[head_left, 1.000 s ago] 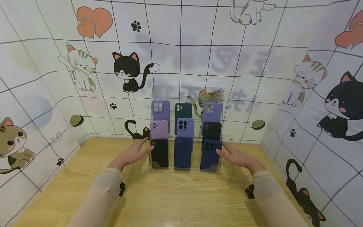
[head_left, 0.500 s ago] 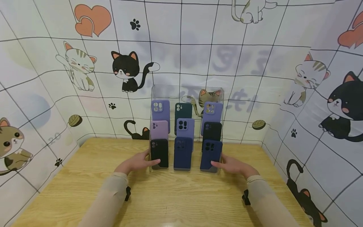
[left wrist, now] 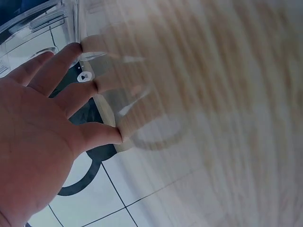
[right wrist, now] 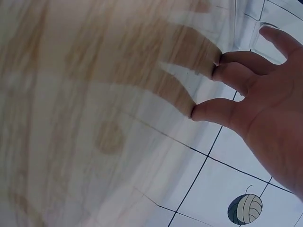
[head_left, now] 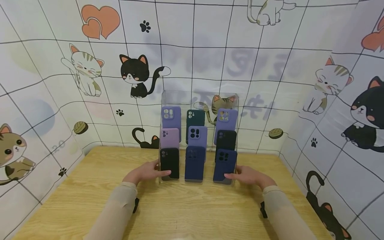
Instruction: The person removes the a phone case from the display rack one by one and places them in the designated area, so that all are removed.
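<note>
Clear stand point(head_left: 177, 98) (phone cases point(head_left: 194, 165) aboard) between left hand point(head_left: 146, 172), right hand point(head_left: 249, 175).

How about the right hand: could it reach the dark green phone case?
Probably yes, if the right hand leaves the display stand: the dark green phone case shows above the periwinkle case.

– Where's the stand point(head_left: 177, 97)?
– On the table point(head_left: 192, 206), before the backdrop point(head_left: 192, 60).
– And the phone cases point(head_left: 197, 138)?
– On it, three columns, three front to back.
– Beside it?
– Left fingers point(left wrist: 100, 134) at its left side, right fingers point(right wrist: 215, 110) at its right.
</note>
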{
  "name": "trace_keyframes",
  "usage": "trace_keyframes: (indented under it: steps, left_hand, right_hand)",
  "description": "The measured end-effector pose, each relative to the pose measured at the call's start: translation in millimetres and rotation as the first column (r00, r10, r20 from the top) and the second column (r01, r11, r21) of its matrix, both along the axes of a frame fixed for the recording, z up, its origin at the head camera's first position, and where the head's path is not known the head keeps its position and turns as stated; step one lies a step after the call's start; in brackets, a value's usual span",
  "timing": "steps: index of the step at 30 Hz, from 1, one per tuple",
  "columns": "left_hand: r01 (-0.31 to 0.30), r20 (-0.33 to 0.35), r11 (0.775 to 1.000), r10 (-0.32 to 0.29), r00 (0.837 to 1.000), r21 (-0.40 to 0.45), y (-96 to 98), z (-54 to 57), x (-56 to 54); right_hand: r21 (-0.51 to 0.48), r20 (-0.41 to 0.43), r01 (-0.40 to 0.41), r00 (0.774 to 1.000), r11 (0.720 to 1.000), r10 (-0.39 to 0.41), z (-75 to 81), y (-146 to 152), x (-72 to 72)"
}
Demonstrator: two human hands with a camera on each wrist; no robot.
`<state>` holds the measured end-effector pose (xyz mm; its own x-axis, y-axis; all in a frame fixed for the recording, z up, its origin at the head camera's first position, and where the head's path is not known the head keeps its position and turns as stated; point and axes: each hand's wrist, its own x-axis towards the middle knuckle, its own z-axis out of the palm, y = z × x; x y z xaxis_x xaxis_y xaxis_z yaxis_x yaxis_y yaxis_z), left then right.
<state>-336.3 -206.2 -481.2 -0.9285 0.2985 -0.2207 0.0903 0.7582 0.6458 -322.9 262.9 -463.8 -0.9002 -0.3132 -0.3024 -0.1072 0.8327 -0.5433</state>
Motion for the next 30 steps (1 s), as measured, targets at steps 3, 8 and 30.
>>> trace_keyframes:
  steps: [3, 8, 30]
  left_hand:
    - [-0.008, 0.013, 1.000, 0.008, 1.000, 0.004, -0.7, -0.1, 1.5]
    - [0.002, 0.016, 1.000, -0.002, 1.000, -0.008, 0.0, 3.2, 2.0]
    - [0.103, 0.028, 0.985, -0.100, 0.995, -0.142, -4.6, 13.1, -7.4]
  right_hand:
    - [0.005, -0.001, 0.001, 1.000, 1.000, -0.001, -1.8, 0, 1.0]
    - [0.011, 0.007, 0.002, 1.000, 1.000, -0.002, -1.2, 1, 0.5]
    - [-0.012, 0.051, 0.002, 0.999, 1.000, -0.001, 1.1, 6, -7.1]
